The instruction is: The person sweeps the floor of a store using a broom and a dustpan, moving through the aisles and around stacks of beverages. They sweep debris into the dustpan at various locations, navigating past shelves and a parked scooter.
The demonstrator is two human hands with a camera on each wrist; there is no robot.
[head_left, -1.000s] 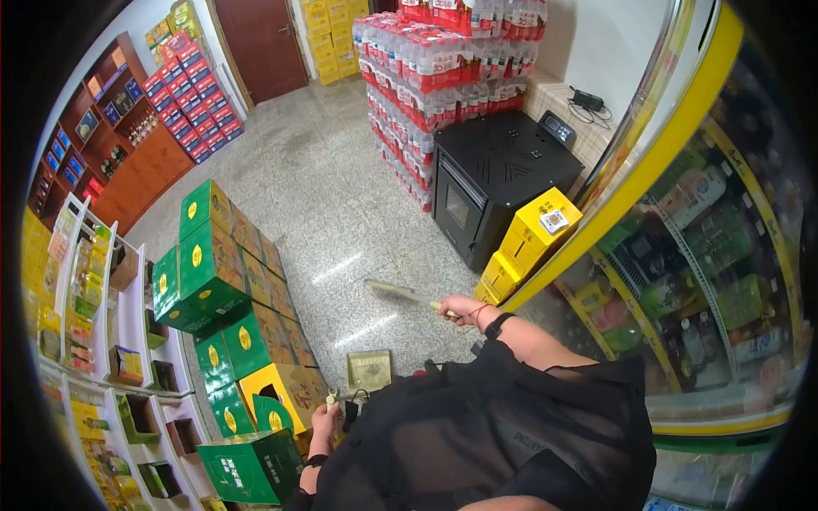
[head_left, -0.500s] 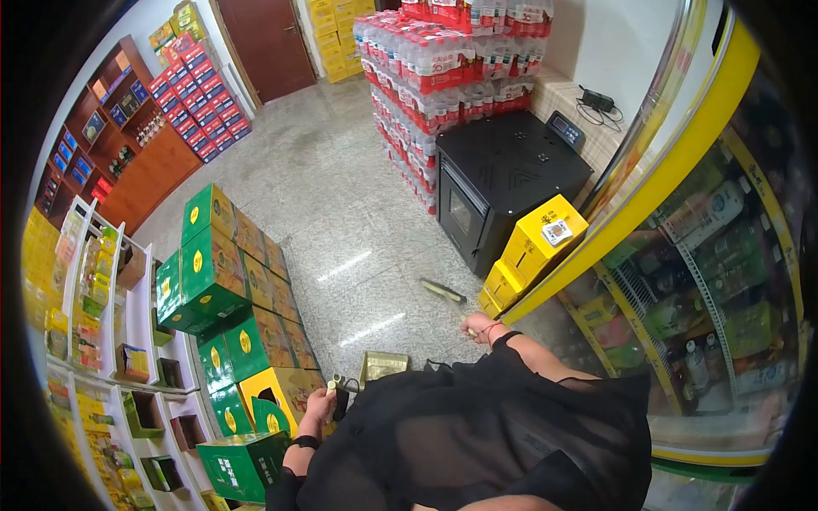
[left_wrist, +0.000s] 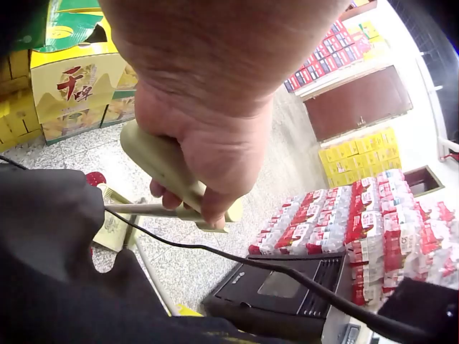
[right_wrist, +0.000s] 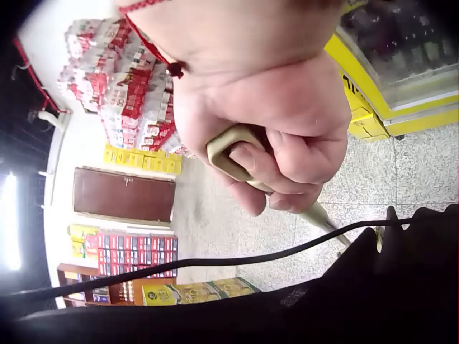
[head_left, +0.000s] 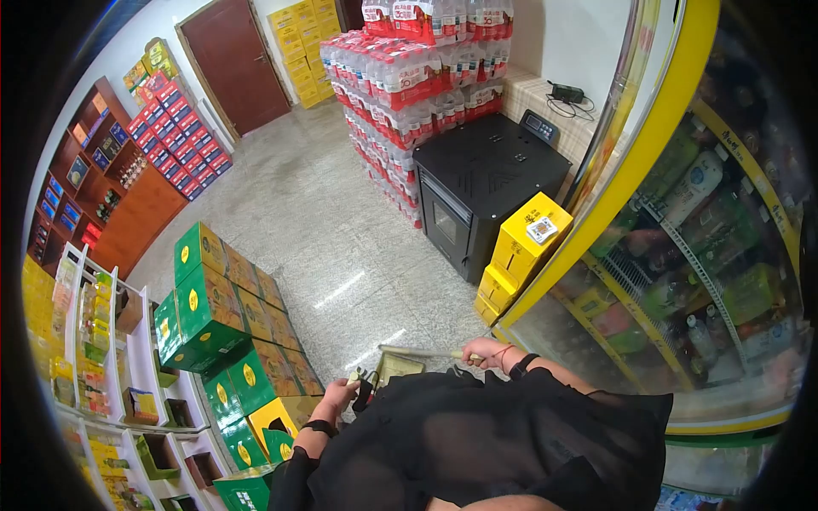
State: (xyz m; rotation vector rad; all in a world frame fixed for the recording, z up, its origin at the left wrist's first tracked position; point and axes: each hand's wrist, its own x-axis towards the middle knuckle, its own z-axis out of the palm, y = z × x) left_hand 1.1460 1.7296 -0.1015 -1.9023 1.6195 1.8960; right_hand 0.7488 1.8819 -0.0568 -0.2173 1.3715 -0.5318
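Observation:
In the head view my left hand [head_left: 339, 397] grips the handle of a pale olive dustpan [head_left: 397, 364]. The left wrist view shows the fingers curled round that thick handle [left_wrist: 161, 161], with a thin rod running toward the pan near the floor. My right hand [head_left: 484, 353] holds the broom [head_left: 417, 350], whose head end overlaps the dustpan's far edge in the head view. Fingers wrap its looped handle end [right_wrist: 231, 152] in the right wrist view, and the shaft slopes down from the fist. Black clothing hides part of the dustpan.
Green cartons [head_left: 204, 307] are stacked on the left beside white shelves [head_left: 128, 358]. At right stand a black stove [head_left: 486, 170], yellow boxes [head_left: 520, 247] and a glass-door drinks cooler [head_left: 665, 255]. Bottled-water packs [head_left: 417, 77] are piled behind the stove, on speckled floor [head_left: 315, 230].
The right hand has swung the broom first to the right, then back toward the body, down to the dustpan. The left hand keeps its grip on the dustpan, and the head view has shifted.

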